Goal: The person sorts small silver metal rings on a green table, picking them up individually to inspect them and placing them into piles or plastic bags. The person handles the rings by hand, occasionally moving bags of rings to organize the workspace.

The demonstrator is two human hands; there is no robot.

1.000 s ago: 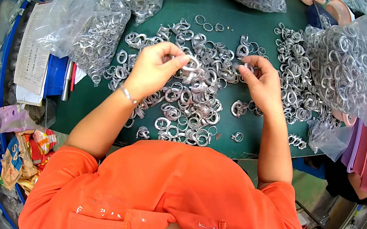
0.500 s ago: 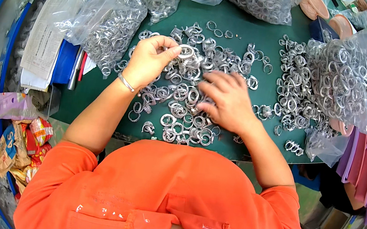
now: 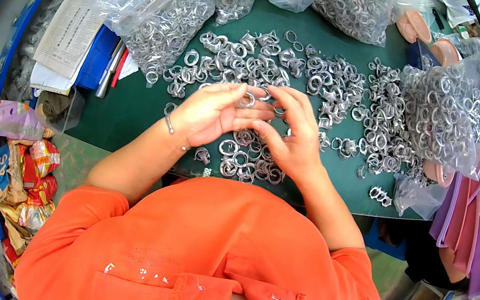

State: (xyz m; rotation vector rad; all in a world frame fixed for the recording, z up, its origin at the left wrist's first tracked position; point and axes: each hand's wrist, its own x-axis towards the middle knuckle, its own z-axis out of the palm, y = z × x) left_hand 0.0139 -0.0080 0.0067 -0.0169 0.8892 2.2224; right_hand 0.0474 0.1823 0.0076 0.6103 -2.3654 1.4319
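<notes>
My left hand [image 3: 215, 113] is turned partly palm up over the middle of the heap, a silver-grey metal ring [image 3: 246, 100] held at its thumb and fingers. Facing it, my right hand [image 3: 296, 135] has its fingers curved and its thumb apart, the thumb tip close to the left fingers. Another ring lies by the right index fingertip; whether it is gripped I cannot tell. Beyond both hands a loose pile of metal rings [image 3: 230, 54] spreads over the green tabletop [image 3: 126, 113]. A smaller cluster of rings [image 3: 244, 162] lies nearer me, partly under the hands.
Clear plastic bags of rings [image 3: 168, 25] line the far side, with another bag [image 3: 444, 110] at the right. Beside that bag is a long heap of rings [image 3: 384, 110]. Papers [image 3: 71, 29], a blue box [image 3: 99, 58] and pens [image 3: 113, 70] sit at the left.
My hands have come together over the heap, the left turning palm upward. Rings beyond them are spread farther right, joining the right-hand heap more closely. The whole view has shifted slightly.
</notes>
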